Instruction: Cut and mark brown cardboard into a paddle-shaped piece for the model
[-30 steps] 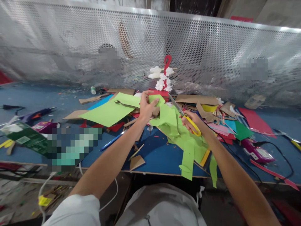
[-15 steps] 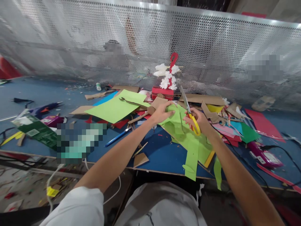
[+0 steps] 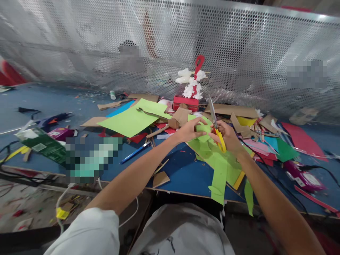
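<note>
My left hand [image 3: 189, 130] pinches a small piece of light green paper [image 3: 204, 128] just above the pile of green scraps [image 3: 217, 159]. My right hand [image 3: 228, 137] is closed round the yellow handles of a pair of scissors [image 3: 216, 125], whose blades point up and away, right beside the held piece. Both hands meet over the middle of the blue table [image 3: 183, 173]. Long green strips hang over the table's front edge.
A large green sheet [image 3: 131, 118] lies to the left with cardboard pieces and a blue pen [image 3: 134, 153]. A red and white paper model [image 3: 191, 86] stands before the perforated metal screen [image 3: 239, 53]. A glue gun [image 3: 51, 119], a green box [image 3: 42, 143] and coloured papers [image 3: 271, 145] litter the table.
My left hand came down from the far green sheet to the scrap pile and lifted a small green piece towards the scissors. The scissors swung more upright.
</note>
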Motion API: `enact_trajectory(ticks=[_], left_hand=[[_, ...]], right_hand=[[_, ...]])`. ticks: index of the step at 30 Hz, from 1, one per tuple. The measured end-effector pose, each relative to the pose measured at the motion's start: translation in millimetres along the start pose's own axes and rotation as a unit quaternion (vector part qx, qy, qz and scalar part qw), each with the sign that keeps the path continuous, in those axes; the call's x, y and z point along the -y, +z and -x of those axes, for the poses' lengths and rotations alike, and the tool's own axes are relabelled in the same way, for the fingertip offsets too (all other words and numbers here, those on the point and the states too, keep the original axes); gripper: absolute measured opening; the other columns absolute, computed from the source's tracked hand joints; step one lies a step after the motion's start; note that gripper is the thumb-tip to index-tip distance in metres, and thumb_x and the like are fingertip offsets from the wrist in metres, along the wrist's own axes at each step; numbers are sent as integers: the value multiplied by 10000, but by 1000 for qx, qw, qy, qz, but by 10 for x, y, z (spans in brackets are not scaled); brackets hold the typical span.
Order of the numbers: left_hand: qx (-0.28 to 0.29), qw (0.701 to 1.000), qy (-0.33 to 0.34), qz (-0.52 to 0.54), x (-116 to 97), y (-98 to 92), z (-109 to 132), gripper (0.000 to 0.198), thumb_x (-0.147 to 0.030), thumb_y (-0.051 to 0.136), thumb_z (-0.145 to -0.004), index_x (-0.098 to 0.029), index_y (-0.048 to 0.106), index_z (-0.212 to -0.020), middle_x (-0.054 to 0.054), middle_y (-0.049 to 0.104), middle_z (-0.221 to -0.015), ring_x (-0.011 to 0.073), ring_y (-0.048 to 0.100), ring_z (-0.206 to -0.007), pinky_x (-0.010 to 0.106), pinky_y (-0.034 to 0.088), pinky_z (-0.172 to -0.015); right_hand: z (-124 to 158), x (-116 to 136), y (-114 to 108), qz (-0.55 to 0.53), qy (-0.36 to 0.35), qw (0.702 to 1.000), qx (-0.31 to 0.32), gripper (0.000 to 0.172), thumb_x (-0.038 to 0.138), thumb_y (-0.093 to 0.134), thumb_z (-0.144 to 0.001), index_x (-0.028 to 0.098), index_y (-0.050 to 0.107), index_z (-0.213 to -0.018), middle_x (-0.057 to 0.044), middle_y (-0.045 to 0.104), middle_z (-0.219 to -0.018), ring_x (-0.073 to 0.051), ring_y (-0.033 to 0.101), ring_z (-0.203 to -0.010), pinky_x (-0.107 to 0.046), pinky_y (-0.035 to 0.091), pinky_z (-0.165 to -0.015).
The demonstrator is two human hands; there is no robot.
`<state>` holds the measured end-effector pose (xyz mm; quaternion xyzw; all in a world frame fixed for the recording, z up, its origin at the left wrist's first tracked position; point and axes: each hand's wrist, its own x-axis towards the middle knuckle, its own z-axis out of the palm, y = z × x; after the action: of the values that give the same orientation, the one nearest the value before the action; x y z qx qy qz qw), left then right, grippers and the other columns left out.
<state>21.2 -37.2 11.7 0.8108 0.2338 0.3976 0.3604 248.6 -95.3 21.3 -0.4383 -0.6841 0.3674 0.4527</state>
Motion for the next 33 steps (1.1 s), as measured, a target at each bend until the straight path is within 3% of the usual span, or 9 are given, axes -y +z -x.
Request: enact_trajectory(ticks=[7,15,18,22,28,33], left_hand=[[-13,998,0,58,87,64,20,450,-451,742,-962,-250,532,-1305,-70,519,-717,119,464,-577,250,348,-563],[-65,997,33,-6,26,56,4,226,-339,699,-972,-227,628,-1154,-76,410,-650,128,432,-578,263,330,-581],[-50,998,32,-16,-8,60,3,163,-345,668,-985,-207,671,-1072,-49,497,-690,120,433,-576,273,337,-585],[-54,998,43,-11,-52,95,2,213,-325,718,-940,-200,706,-1112,-6,646,-830,122,488,-624,280,394,-627],[-71,997,38,2,33,127,-19,248,-311,712,-930,-200,705,-1152,38,726,-1019,128,520,-674,287,430,-656],[-138,990,36,-6,117,49,-54,287,-274,722,-914,-208,690,-1192,51,726,-1097,153,581,-752,299,477,-704]], right_hand=[[9,56,29,-32,32,998,-45,500,433,944,-691,254,637,-1043,40,664,-787,-120,613,-553,-237,530,-473],[16,91,58,-78,58,994,-58,484,416,938,-693,248,611,-1008,72,620,-734,-97,568,-465,-227,491,-397],[18,80,73,-78,36,994,-62,476,407,938,-706,246,609,-1010,72,619,-755,-91,570,-476,-227,494,-409],[27,83,83,-73,20,995,-63,476,426,938,-718,252,604,-1008,67,626,-764,-94,574,-484,-235,499,-425],[33,137,105,-67,25,996,-55,483,472,942,-719,259,600,-986,52,643,-731,-109,565,-479,-250,493,-429],[29,157,93,-49,30,997,-47,500,503,938,-729,246,623,-1019,64,626,-700,-91,531,-446,-230,444,-415]])
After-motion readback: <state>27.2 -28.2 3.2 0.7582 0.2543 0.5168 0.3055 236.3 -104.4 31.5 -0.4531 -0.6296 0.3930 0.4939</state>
